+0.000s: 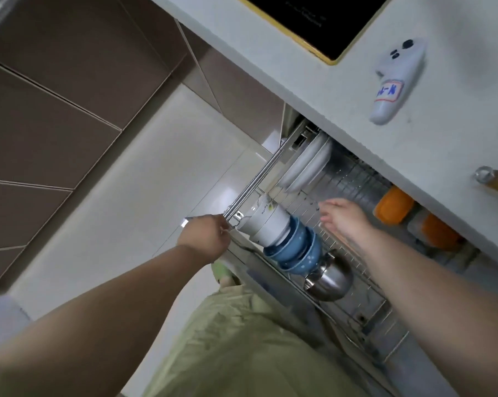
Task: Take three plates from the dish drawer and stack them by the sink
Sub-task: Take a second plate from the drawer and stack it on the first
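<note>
While left grip [206, 236] clasps drawer rail [253, 184], right grip [343, 216] hovers slack over two plates [305, 164].

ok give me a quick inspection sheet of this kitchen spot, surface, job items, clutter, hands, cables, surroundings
surface: pale countertop above the drawer, a black cooktop set into it
job's things: white plates standing on edge at the far end of the pulled-out wire dish drawer; none taken out yet
clutter: stacked white bowls, blue bowls, a steel pot, orange-lidded containers in the drawer; a white controller-like device on the counter
grippers: left hand grips the drawer's front rail; right hand open over the rack, holding nothing
cables: nothing seen
surroundings: brown cabinet fronts, glossy white floor
</note>
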